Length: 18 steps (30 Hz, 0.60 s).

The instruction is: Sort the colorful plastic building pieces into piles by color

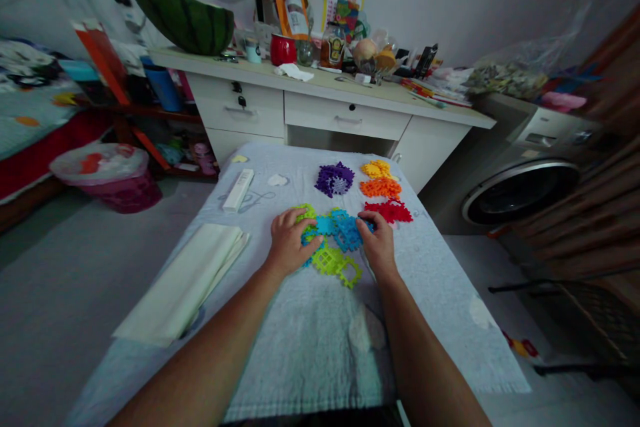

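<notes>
Both my hands rest on a cluster of flat interlocking plastic tiles on a light towel-covered table [310, 340]. My left hand [290, 240] lies palm down with fingers curled over the blue tiles [340, 227] and green tiles [334, 261]. My right hand [379, 241] presses the right edge of the blue tiles, fingers bent on them. Beyond the hands sit separate piles: purple tiles [334, 179], yellow tiles [376, 169], orange tiles [380, 187] and red tiles [390, 211].
A folded cream cloth [187, 280] and a white box [239, 189] lie on the table's left. Behind stands a cluttered desk [320, 103] with a watermelon half [183, 17]. A bin [107, 173] is left, a washing machine [525, 180] right.
</notes>
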Each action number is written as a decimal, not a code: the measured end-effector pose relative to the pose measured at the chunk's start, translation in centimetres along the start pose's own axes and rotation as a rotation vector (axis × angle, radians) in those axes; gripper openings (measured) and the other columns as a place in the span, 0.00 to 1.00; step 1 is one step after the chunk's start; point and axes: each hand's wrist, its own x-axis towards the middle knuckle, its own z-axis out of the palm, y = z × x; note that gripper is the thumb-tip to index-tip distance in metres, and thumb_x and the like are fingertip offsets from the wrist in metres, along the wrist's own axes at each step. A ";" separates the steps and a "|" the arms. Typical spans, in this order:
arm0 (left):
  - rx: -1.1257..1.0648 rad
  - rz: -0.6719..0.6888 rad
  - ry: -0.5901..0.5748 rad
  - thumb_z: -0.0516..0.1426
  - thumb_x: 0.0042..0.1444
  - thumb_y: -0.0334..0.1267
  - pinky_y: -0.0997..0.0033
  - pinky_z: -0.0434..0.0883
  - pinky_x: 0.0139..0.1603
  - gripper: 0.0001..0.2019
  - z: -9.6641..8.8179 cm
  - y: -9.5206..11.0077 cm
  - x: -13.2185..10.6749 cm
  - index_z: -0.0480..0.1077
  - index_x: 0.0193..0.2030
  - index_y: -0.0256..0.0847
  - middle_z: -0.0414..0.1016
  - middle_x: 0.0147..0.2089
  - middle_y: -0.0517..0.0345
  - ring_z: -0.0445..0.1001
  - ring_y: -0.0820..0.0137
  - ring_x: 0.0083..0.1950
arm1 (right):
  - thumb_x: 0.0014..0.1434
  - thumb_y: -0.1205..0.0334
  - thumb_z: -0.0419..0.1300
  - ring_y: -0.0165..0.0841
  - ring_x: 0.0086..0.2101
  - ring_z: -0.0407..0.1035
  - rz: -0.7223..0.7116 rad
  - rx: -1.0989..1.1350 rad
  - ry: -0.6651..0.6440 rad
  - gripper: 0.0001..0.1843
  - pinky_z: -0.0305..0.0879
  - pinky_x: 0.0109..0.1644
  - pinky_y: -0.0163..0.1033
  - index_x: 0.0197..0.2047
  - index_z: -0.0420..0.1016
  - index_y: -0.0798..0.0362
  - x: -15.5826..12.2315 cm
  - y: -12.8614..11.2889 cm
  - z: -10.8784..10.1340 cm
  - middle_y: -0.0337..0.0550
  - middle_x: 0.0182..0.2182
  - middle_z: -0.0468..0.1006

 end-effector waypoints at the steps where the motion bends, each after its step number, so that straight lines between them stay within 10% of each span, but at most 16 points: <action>1: 0.023 0.015 -0.016 0.61 0.54 0.50 0.45 0.56 0.65 0.17 0.1 0.1 -0.1 0.75 0.49 0.48 0.68 0.62 0.51 0.61 0.54 0.65 | 0.54 0.54 0.62 0.37 0.39 0.72 0.008 0.048 -0.005 0.14 0.69 0.46 0.44 0.41 0.75 0.53 0.0 -0.1 0.2 0.45 0.38 0.78; 10: 0.040 0.050 -0.036 0.60 0.54 0.55 0.45 0.55 0.67 0.24 0.0 0.3 -0.2 0.72 0.54 0.47 0.65 0.64 0.48 0.58 0.53 0.67 | 0.57 0.56 0.60 0.36 0.42 0.72 -0.048 0.136 -0.257 0.13 0.70 0.47 0.42 0.45 0.73 0.50 -1.4 -1.0 2.9 0.44 0.41 0.77; 18: 0.131 -0.024 -0.017 0.56 0.59 0.53 0.36 0.52 0.66 0.17 0.4 0.3 -0.3 0.76 0.48 0.48 0.65 0.65 0.48 0.57 0.50 0.67 | 0.54 0.61 0.58 0.37 0.43 0.70 -0.053 0.049 -0.096 0.13 0.68 0.50 0.44 0.44 0.74 0.51 -0.9 -0.6 1.8 0.44 0.40 0.76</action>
